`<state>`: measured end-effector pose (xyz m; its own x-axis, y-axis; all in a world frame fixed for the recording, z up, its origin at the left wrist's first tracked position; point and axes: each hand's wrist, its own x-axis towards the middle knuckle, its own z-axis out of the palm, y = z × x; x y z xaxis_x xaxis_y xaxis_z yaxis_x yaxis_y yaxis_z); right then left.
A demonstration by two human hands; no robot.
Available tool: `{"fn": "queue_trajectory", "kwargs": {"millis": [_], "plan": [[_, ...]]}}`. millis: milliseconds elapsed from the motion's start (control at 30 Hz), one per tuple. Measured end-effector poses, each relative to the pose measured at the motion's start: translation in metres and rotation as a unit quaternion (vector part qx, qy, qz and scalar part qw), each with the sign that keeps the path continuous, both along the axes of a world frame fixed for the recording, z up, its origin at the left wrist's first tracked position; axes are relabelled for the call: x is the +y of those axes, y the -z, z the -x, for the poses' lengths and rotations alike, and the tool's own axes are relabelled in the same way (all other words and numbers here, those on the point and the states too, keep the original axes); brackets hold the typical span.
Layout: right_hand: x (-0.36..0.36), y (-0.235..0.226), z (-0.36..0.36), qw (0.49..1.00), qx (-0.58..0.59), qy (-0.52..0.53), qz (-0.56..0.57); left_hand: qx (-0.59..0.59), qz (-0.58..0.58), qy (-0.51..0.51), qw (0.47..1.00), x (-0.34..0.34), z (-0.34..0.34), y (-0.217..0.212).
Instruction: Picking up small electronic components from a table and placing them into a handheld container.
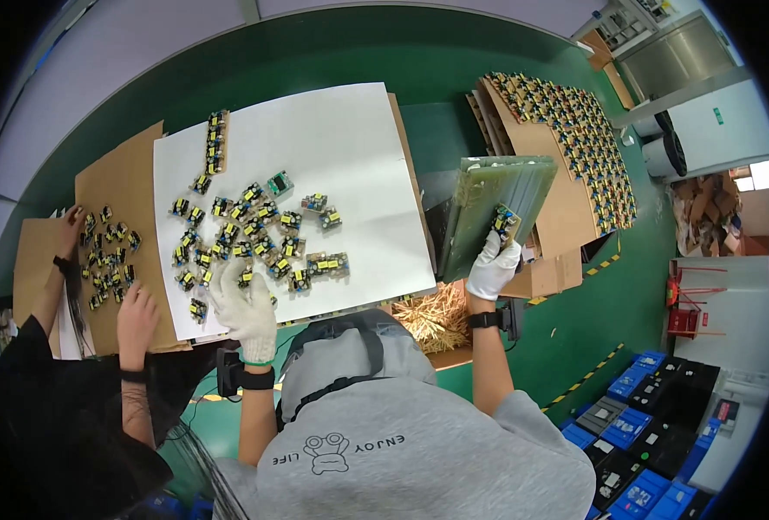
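A circuit board (507, 222) is pinched by the right hand (494, 267), at its fingertips, before green panels (478, 192); the left hand (244, 305) is lowered among boards (228, 232), its grip hidden, untellable.

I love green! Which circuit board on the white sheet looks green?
The circuit board at the far edge of the loose cluster; its neighbours show yellow.

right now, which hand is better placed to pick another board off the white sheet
Likely the left hand, over the white sheet beside the loose boards; the right hand holds one board by the green panels.
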<state>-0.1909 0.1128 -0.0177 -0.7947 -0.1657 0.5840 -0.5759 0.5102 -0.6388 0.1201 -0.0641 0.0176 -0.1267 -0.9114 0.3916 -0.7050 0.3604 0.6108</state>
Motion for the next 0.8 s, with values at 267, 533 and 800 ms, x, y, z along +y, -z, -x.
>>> {"fn": "queue_trajectory", "kwargs": {"millis": [267,533,800], "plan": [[0.017,0.018,0.030,0.997,-0.036,0.006,-0.075,0.011,-0.049,0.027,0.998,0.024,0.025,0.006],[-0.002,0.017,0.011,0.990,-0.098,0.020,0.097,0.070,-0.058,0.182,0.979,0.048,0.079,-0.010],[0.018,-0.026,-0.049,0.873,-0.392,-0.135,0.258,0.080,-0.286,0.418,0.858,0.088,0.157,-0.045]]}}
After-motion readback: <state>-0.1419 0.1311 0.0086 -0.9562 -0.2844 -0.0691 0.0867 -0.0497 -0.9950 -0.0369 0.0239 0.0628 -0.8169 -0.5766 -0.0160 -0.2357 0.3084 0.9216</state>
